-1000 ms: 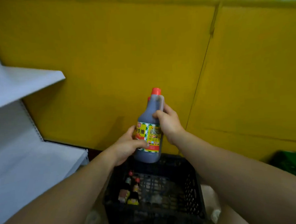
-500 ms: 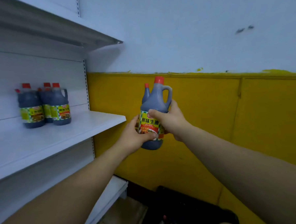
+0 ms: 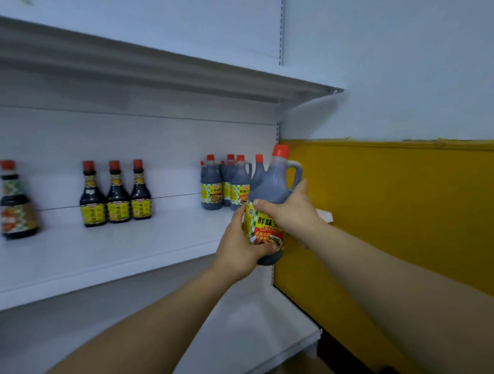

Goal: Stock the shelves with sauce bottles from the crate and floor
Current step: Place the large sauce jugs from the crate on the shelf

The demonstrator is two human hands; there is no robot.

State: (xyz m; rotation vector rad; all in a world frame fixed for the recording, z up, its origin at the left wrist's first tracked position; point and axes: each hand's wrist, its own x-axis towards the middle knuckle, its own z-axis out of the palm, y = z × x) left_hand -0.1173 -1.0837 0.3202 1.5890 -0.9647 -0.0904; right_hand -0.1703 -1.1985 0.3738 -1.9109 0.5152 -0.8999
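Note:
I hold a dark sauce jug point(image 3: 271, 185) with a red cap and a side handle upright in both hands, in front of the right end of the white middle shelf point(image 3: 106, 251). My left hand point(image 3: 240, 250) grips its labelled lower body and base. My right hand point(image 3: 290, 210) grips its shoulder from the right. A second red-capped bottle point(image 3: 258, 169) shows just behind the jug; who holds it I cannot tell. Several matching jugs point(image 3: 225, 185) stand on the shelf just behind. The crate is out of view.
Three smaller dark bottles point(image 3: 116, 193) stand mid-shelf, one blurred bottle point(image 3: 13, 202) at far left. A white shelf point(image 3: 148, 66) overhangs above, another point(image 3: 248, 344) lies below. A yellow wall panel point(image 3: 399, 221) bounds the right side.
The view swung up and left from the black crate to the shelves. Both hands carried the jug up and toward the middle shelf's right end.

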